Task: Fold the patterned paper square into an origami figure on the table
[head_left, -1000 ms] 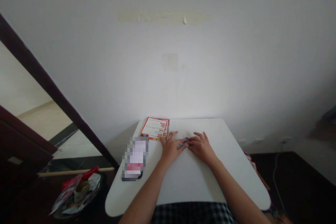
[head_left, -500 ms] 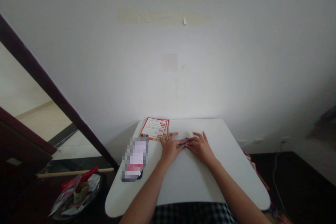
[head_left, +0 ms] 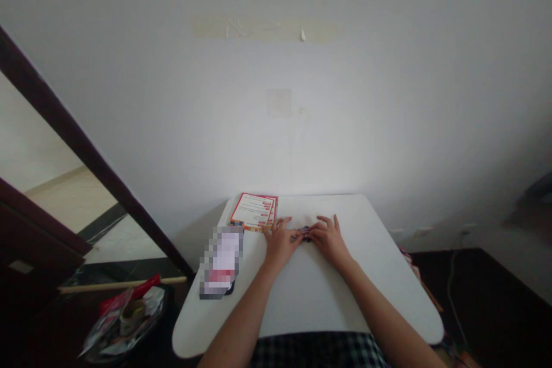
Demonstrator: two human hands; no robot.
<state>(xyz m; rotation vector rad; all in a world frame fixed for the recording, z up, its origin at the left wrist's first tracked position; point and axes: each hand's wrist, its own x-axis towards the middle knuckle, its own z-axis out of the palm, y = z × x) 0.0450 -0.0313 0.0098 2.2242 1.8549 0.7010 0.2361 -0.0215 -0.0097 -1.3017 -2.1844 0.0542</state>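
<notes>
Between my fingertips lies a small, flat, purplish patterned piece, perhaps folded paper (head_left: 306, 233), low over the white table (head_left: 314, 305). Its exact kind is too small to make out, and fingers cover parts of it. My left hand (head_left: 280, 242) pinches its left side with thumb and forefinger, the other fingers spread near the printed cards. From the right, my right hand (head_left: 331, 242) grips the same piece with its thumb and front fingers, while its outer fingers lift away.
Red-edged printed cards (head_left: 253, 210) lie at the table's back left. A phone (head_left: 222, 261), blurred out, is in front of them. On the floor at left stands a bin (head_left: 161, 305) full of wrappers. A wall (head_left: 328, 144) rises behind the table.
My fingers have shifted slightly on the small purplish piece, and its visible outline has changed. Both hands stay in the same place; cards and phone have not moved.
</notes>
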